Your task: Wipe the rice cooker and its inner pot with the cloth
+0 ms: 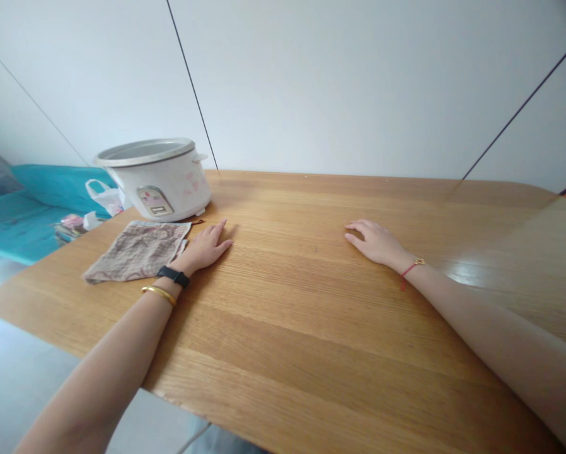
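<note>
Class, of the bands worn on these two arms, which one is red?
The red cord bracelet on the wrist of the right hand, with a small gold charm. The black band and gold bangle both sit on the left arm.

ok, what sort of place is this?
Probably a home kitchen or dining area: a white electric rice cooker stands on a wooden table beside a folded cloth towel, in front of white panelled walls.

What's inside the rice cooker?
The white rice cooker has an open top, and only its grey inner wall shows. The bottom and any contents are hidden by the near rim.
</note>
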A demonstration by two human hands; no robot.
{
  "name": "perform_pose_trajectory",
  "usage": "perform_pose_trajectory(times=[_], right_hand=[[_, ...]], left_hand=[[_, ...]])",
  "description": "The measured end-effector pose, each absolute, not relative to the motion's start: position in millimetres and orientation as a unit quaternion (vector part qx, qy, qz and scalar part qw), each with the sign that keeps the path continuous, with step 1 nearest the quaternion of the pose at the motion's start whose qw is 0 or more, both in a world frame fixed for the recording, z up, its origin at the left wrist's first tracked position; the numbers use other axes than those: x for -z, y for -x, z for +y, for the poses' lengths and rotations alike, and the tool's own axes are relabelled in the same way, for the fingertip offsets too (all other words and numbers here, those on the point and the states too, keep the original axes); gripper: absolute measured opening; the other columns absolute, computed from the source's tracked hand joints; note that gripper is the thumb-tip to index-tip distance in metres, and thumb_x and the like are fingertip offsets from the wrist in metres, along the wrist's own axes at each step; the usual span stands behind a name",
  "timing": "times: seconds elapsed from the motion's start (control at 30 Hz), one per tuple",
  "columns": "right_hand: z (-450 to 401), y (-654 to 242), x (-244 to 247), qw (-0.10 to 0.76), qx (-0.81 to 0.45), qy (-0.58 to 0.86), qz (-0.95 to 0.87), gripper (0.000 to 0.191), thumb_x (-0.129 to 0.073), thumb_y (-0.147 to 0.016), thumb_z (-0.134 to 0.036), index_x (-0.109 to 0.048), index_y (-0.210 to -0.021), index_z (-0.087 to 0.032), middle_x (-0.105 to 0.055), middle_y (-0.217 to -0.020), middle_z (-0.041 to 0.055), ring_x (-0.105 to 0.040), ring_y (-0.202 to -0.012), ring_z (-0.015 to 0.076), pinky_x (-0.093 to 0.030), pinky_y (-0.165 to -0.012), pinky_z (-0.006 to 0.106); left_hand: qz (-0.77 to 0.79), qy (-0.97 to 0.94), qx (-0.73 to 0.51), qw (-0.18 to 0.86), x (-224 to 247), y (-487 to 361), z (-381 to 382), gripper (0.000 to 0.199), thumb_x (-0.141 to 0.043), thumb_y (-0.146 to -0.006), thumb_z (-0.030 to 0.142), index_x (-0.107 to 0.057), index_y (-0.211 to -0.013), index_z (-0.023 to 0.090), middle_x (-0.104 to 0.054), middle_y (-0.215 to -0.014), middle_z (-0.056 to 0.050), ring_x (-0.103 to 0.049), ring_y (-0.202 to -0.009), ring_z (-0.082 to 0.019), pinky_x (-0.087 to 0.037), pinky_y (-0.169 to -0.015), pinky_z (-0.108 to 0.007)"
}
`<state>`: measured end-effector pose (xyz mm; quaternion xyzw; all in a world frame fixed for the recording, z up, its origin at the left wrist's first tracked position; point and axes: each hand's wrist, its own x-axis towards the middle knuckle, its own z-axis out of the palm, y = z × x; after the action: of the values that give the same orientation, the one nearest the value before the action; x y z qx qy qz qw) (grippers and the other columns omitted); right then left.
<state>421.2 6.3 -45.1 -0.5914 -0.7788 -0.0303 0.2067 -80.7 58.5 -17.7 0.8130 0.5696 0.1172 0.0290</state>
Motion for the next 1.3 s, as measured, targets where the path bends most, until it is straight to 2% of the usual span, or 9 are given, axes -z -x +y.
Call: perform_pose_trajectory(times=[0.1, 0.37, 0.6, 0.77, 0.87, 1.0, 1.07, 1.2, 1.3], right_hand=[[5.3, -419.9, 44.5, 0.207, 0.028, 0.596, -0.776, 0.042, -0.048, -0.104, -0.045, -0.068, -0.132, -0.02, -0.063, -0.138, 0.0127, -0.059, -0.128, 0.0333, -0.047, -0.114, 0.055], [0.8, -413.9, 41.7, 0.219, 0.042, 0.618, -0.754, 0.058, -0.05, -0.102, -0.045, -0.051, -0.152, -0.015, -0.061, -0.141, 0.0163, -0.059, -0.128, 0.0357, -0.049, -0.111, 0.056], [5.0, -420.1, 43.9, 0.204, 0.033, 0.593, -0.778, 0.04, -0.046, -0.104, -0.045, -0.07, -0.125, -0.02, -0.065, -0.135, 0.0122, -0.06, -0.127, 0.0326, -0.047, -0.114, 0.055], [5.9, -420.7, 44.4, 0.208, 0.033, 0.59, -0.779, 0.04, -0.047, -0.104, -0.045, -0.071, -0.124, -0.02, -0.065, -0.135, 0.0127, -0.06, -0.127, 0.0325, -0.047, -0.115, 0.055], [4.2, -418.3, 43.1, 0.205, 0.028, 0.595, -0.776, 0.042, -0.046, -0.104, -0.045, -0.07, -0.126, -0.019, -0.064, -0.135, 0.0131, -0.06, -0.127, 0.0332, -0.046, -0.115, 0.055], [0.6, -413.6, 41.3, 0.23, 0.02, 0.625, -0.746, 0.064, -0.052, -0.101, -0.047, -0.047, -0.156, -0.015, -0.062, -0.139, 0.016, -0.058, -0.129, 0.0363, -0.047, -0.112, 0.058], [0.0, -412.7, 41.0, 0.238, 0.019, 0.632, -0.737, 0.071, -0.053, -0.1, -0.047, -0.039, -0.162, -0.014, -0.062, -0.139, 0.0164, -0.058, -0.13, 0.0367, -0.048, -0.112, 0.059], [1.9, -415.3, 41.6, 0.208, 0.033, 0.603, -0.769, 0.046, -0.047, -0.103, -0.045, -0.066, -0.136, -0.018, -0.064, -0.136, 0.0141, -0.059, -0.128, 0.0345, -0.047, -0.113, 0.056], [4.0, -418.3, 42.6, 0.2, 0.037, 0.594, -0.778, 0.041, -0.045, -0.104, -0.044, -0.071, -0.125, -0.021, -0.064, -0.135, 0.0118, -0.06, -0.127, 0.0328, -0.047, -0.114, 0.056]], left_hand=[[0.551, -0.827, -0.107, 0.037, 14.8, 80.6, 58.6, 0.07, -0.037, -0.096, 0.057, -0.058, -0.144, 0.009, -0.055, -0.149, -0.021, -0.051, -0.14, -0.035, -0.035, -0.123, -0.048], [0.554, -0.825, -0.107, 0.038, 11.9, 79.4, 57.5, 0.07, -0.038, -0.096, 0.057, -0.059, -0.143, 0.009, -0.055, -0.148, -0.021, -0.052, -0.139, -0.035, -0.035, -0.123, -0.048], [0.569, -0.815, -0.098, 0.033, 13.2, 78.8, 56.4, 0.077, -0.038, -0.096, 0.058, -0.047, -0.154, 0.008, -0.051, -0.152, -0.022, -0.049, -0.142, -0.037, -0.035, -0.123, -0.049], [0.581, -0.807, -0.105, 0.028, 15.6, 78.2, 55.4, 0.082, -0.038, -0.097, 0.057, -0.033, -0.162, 0.008, -0.049, -0.155, -0.023, -0.047, -0.145, -0.038, -0.035, -0.122, -0.051], [0.577, -0.809, -0.108, 0.025, 15.4, 78.6, 56.3, 0.082, -0.038, -0.096, 0.057, -0.036, -0.16, 0.006, -0.05, -0.154, -0.024, -0.049, -0.143, -0.038, -0.035, -0.122, -0.05], [0.559, -0.823, -0.102, 0.031, 14.6, 79.6, 58.4, 0.072, -0.038, -0.096, 0.057, -0.056, -0.145, 0.008, -0.054, -0.15, -0.022, -0.05, -0.142, -0.036, -0.035, -0.123, -0.046], [0.56, -0.822, -0.101, 0.029, 15.1, 79.9, 58.8, 0.073, -0.038, -0.096, 0.057, -0.054, -0.147, 0.007, -0.054, -0.15, -0.022, -0.05, -0.142, -0.036, -0.035, -0.123, -0.047], [0.576, -0.81, -0.111, 0.021, 18.0, 80.1, 58.4, 0.082, -0.039, -0.096, 0.057, -0.033, -0.162, 0.008, -0.049, -0.156, -0.023, -0.048, -0.145, -0.037, -0.035, -0.122, -0.049], [0.578, -0.808, -0.115, 0.022, 19.3, 80.2, 58.0, 0.083, -0.039, -0.097, 0.056, -0.027, -0.165, 0.009, -0.049, -0.156, -0.022, -0.047, -0.146, -0.037, -0.036, -0.121, -0.049]])
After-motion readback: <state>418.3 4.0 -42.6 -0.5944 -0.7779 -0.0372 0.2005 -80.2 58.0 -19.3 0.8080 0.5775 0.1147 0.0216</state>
